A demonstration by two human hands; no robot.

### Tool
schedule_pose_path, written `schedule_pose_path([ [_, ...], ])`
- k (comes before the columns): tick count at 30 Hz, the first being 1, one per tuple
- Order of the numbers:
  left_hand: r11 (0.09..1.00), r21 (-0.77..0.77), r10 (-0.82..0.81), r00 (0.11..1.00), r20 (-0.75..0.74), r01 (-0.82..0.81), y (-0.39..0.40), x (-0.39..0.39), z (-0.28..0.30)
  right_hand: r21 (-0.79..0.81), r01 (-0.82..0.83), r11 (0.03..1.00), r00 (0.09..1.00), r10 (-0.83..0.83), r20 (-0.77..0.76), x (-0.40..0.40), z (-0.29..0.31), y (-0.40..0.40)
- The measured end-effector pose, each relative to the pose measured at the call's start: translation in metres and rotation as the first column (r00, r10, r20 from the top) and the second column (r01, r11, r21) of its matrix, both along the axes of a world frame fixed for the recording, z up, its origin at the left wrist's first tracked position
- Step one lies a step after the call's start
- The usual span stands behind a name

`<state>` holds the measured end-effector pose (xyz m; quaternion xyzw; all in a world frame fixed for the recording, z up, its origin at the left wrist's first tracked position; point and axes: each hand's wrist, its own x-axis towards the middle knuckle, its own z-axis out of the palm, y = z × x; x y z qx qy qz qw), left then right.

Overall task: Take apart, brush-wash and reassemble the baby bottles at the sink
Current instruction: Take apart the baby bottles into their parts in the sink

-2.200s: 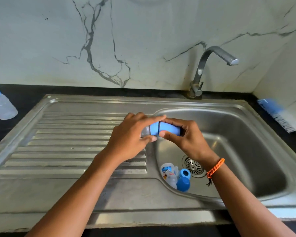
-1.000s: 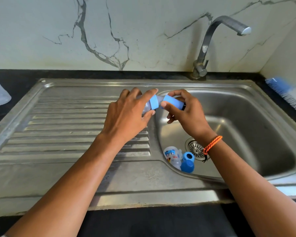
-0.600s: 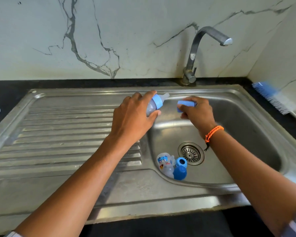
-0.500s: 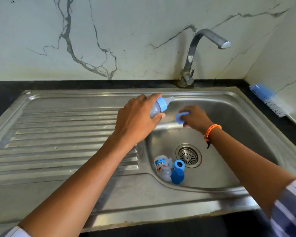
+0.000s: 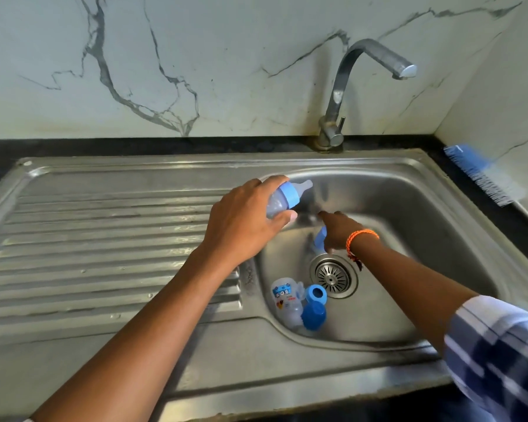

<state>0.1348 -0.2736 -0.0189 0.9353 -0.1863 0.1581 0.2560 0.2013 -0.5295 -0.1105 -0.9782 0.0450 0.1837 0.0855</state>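
My left hand [image 5: 244, 220] grips a small clear baby bottle [image 5: 279, 204] with a blue collar and a bare teat, held tilted over the left rim of the sink basin [image 5: 424, 226]. My right hand [image 5: 337, 231] is low inside the basin, above the drain [image 5: 333, 277], with the blue cap [image 5: 320, 236] under its fingers; the hand is blurred. A second clear bottle body [image 5: 285, 301] with a printed label lies at the basin's front left, with a blue collar ring [image 5: 316, 295] and a blue cap [image 5: 313, 315] beside it.
A ribbed steel drainboard [image 5: 104, 239] spreads to the left of the basin. The tap [image 5: 357, 86] arches over the basin from the back. A blue-and-white bottle brush [image 5: 482, 178] lies on the black counter at the right, against the wall.
My right hand pulled the blue cap off the bottle and carried it down into the basin. My left hand stayed at the basin's rim with the bottle, its teat now uncovered.
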Motion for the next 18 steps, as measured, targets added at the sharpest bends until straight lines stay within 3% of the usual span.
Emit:
schedule_pose_path([
  [2,1.000,-0.002,-0.014,1.000,0.000,0.014,0.000,-0.001,0.001,0.034,0.001,0.999,0.990,-0.005,0.139,-0.003,0.023,0.004],
  [4,1.000,-0.001,-0.024,1.000,-0.004,0.024,0.000,-0.002,0.002,0.333,0.045,0.942,0.928,-0.162,0.335,-0.013,0.052,0.011],
  [6,0.999,-0.005,-0.053,0.998,-0.015,0.053,0.001,-0.002,0.001,0.757,0.055,0.651,0.896,-0.366,0.250,-0.033,0.083,0.023],
  [7,0.997,-0.012,-0.082,0.996,-0.023,0.082,0.001,-0.003,0.001,0.865,0.053,0.499,0.920,-0.362,0.152,-0.045,0.096,0.029],
  [8,0.993,-0.022,-0.117,0.993,-0.033,0.116,0.002,-0.003,0.001,0.908,0.052,0.416,0.944,-0.316,0.091,-0.056,0.106,0.034],
  [12,0.966,-0.122,-0.242,0.966,-0.094,0.230,0.007,-0.002,0.006,0.888,-0.082,0.452,0.952,-0.229,0.204,-0.088,0.113,0.048],
  [18,0.953,-0.125,-0.288,0.953,-0.093,0.276,0.009,0.001,0.005,0.921,-0.194,0.337,0.945,-0.189,0.268,-0.093,0.098,0.045],
])
